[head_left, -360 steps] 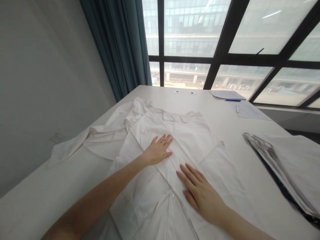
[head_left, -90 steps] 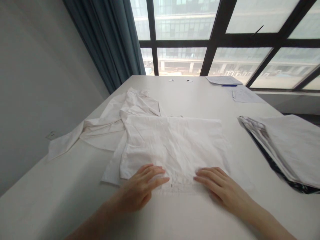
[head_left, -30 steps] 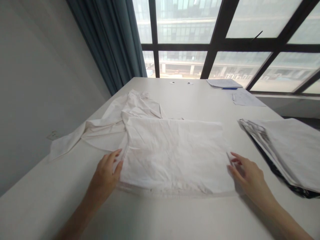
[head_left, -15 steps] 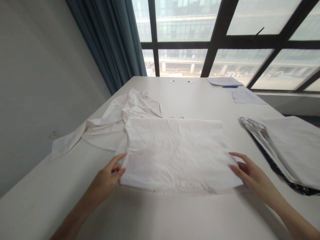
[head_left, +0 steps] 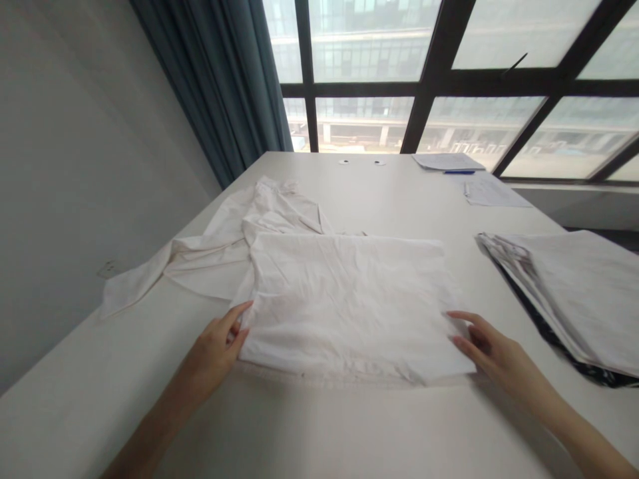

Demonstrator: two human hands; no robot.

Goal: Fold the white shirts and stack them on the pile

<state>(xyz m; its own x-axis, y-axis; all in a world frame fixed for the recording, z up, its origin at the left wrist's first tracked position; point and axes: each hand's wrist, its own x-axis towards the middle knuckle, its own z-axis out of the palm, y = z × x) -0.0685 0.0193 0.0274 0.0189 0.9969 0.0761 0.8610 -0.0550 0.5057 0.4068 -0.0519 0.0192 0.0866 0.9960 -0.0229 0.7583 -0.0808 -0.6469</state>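
A white shirt [head_left: 349,306] lies before me on the white table, its body folded into a wide, wrinkled rectangle. Its looser, crumpled part [head_left: 284,209] spreads behind and to the left, with a sleeve-like length trailing left. My left hand [head_left: 219,342] grips the left edge of the folded part near the front corner, index finger and thumb on the cloth. On the opposite edge, my right hand [head_left: 486,346] holds the cloth in the same way. The other fingers of both hands are curled and partly hidden.
To the right lies a stack of folded cloths [head_left: 589,293], white above and dark patterned below. Paper sheets [head_left: 449,161] and a blue pen [head_left: 459,172] rest at the far right of the table [head_left: 369,199]. Behind are a blue curtain [head_left: 234,86] and windows.
My right hand has shifted slightly left along with the right edge of the shirt. The folded part's front edge sits a little farther back, showing a strip of cloth beneath it.
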